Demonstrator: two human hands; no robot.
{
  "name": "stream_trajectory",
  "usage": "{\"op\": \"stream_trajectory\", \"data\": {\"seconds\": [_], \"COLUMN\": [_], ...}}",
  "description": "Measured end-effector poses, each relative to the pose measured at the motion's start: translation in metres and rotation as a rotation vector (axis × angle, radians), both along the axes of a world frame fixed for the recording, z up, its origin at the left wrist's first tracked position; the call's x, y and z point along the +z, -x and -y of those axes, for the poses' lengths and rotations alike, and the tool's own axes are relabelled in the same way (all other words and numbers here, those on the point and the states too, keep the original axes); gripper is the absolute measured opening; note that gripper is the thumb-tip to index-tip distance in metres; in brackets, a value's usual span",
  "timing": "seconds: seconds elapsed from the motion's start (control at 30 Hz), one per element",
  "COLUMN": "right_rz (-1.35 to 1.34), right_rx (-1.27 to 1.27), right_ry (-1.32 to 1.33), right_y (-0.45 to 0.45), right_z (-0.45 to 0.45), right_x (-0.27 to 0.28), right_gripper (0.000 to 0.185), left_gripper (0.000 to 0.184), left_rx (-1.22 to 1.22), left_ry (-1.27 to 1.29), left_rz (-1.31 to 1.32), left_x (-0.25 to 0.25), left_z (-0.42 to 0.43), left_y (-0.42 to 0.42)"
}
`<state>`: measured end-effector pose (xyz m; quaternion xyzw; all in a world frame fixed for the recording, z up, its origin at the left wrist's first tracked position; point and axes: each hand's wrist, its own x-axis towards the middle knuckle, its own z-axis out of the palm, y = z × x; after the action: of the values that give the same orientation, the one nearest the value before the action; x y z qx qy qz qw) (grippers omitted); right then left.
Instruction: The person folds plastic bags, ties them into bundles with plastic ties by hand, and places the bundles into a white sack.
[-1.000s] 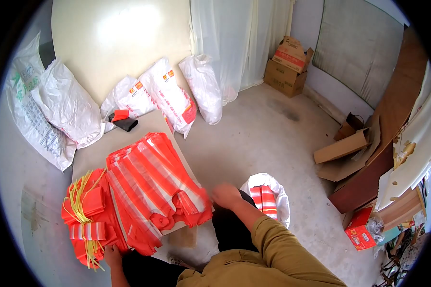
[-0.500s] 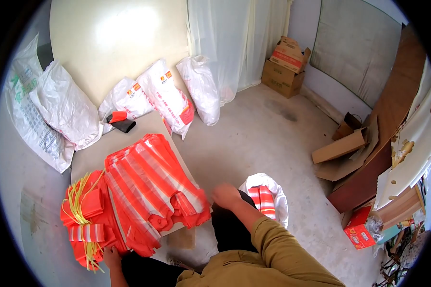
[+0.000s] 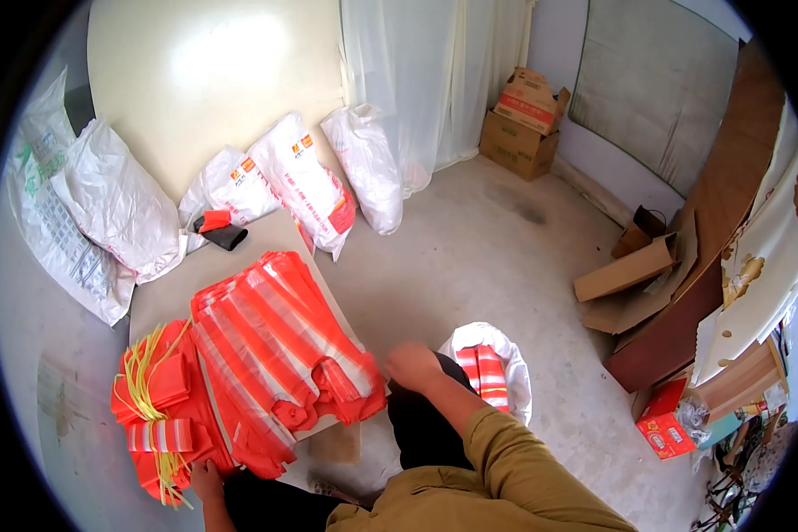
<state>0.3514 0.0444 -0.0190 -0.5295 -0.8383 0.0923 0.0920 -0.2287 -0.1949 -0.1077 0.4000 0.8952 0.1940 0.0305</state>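
Red-and-white striped plastic bags (image 3: 275, 332) lie in a flat pile on the table (image 3: 168, 297). To their left are folded red bags (image 3: 164, 381) with yellow ties (image 3: 142, 372) strewn over them, and a small striped bundle (image 3: 161, 435). My left hand (image 3: 207, 480) touches the lower edge of the red bags at the table's near left; its fingers are partly hidden. My right hand (image 3: 412, 365) is just off the right corner of the pile, above my knee, its fingers curled and blurred. A white sack (image 3: 520, 377) holding striped bundles (image 3: 483, 372) stands on the floor beside my right knee.
Stuffed white sacks (image 3: 120, 199) lean along the wall behind the table. A black and red item (image 3: 222, 232) lies at the table's far edge. Cardboard boxes (image 3: 519, 144) stand in the back corner. Open cardboard (image 3: 625, 270) and a red box (image 3: 665, 426) are at the right.
The whole view has shifted slightly, with the room moving a little to the left. Both hands stay in nearly the same places by the bags.
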Motion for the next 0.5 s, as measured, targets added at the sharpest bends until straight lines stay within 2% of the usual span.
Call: {"op": "stream_trajectory", "data": {"seconds": [0.2,0.5], "right_rz": [0.087,0.013], "right_rx": [-0.029,-0.016], "right_ry": [0.095,0.044], "right_y": [0.0011,-0.0042], "right_z": [0.0018,0.0026], "right_x": [0.0068,0.0044], "right_gripper": [0.031,0.032], "left_gripper": [0.033,0.032], "left_rx": [-0.013,-0.031], "left_ry": [0.014,-0.01], "left_rz": [-0.012,-0.03], "left_x": [-0.0009,-0.0067], "left_z": [0.0011,0.0013], "left_y": [0.0019,0.0061]}}
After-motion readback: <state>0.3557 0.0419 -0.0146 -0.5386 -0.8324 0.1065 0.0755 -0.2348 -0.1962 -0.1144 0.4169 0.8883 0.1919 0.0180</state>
